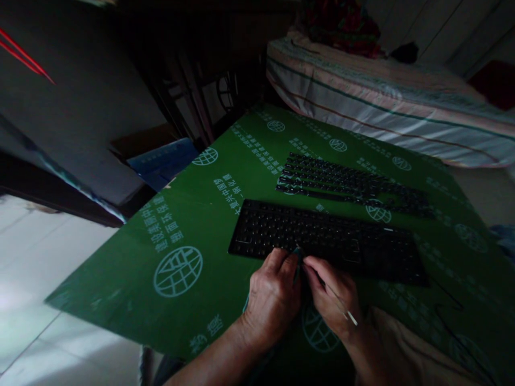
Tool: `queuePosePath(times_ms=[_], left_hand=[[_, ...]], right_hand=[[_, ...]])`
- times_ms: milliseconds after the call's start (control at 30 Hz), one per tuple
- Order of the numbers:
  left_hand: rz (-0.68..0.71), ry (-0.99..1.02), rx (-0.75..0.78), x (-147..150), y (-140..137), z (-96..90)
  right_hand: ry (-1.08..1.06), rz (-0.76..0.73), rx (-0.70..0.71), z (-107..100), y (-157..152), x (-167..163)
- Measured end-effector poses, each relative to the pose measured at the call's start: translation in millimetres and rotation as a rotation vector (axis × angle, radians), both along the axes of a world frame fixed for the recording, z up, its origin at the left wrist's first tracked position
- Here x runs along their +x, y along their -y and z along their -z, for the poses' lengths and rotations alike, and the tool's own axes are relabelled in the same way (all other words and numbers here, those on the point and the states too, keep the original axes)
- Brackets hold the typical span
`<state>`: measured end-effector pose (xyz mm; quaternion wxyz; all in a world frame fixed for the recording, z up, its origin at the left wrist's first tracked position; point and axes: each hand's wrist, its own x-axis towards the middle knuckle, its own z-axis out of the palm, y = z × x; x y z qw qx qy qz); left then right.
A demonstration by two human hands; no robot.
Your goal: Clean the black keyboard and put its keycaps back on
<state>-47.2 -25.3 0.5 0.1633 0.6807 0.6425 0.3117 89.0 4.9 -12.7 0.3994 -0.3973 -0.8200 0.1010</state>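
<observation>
Past the tabletop's left edge, a blue box (164,161) sits lower down in shadow. The green tabletop (120,289), printed with pale globes and lettering, has its near left corner bare. Around its middle lies the black keyboard (328,238), its keycaps off, slanting down toward the right edge. The left hand (276,289), at the keyboard's near side, pinches a small blue-green item (298,256), too dim to identify. Just to its right, the right hand (332,303) has thumb and fingers closed on a thin stick (344,309), whose pale end juts back over the hand. Toward the far edge, the loose keycaps (350,185) lie in slanting rows. A dark cable (448,321) trails from the keyboard's right end toward the near right corner. Beyond the far edge is a bed (382,107) with a striped cover.
</observation>
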Motion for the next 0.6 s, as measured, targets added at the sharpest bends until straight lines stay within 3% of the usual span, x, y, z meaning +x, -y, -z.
queuePosePath(times_ms=[233,433,600], left_hand=[[0.002,-0.016,-0.051,-1,-8,-3.0],[0.045,0.003,-0.013,-2,-1,-2.0],[0.046,-0.004,0.032,-2,-2,1.7]], right_hand=[[-0.020,0.026,-0.063,-3,-4,-3],[-0.017,-0.031,-0.124,-7,-1,0],[-0.009,0.008,-0.115,-6,-2,-1]])
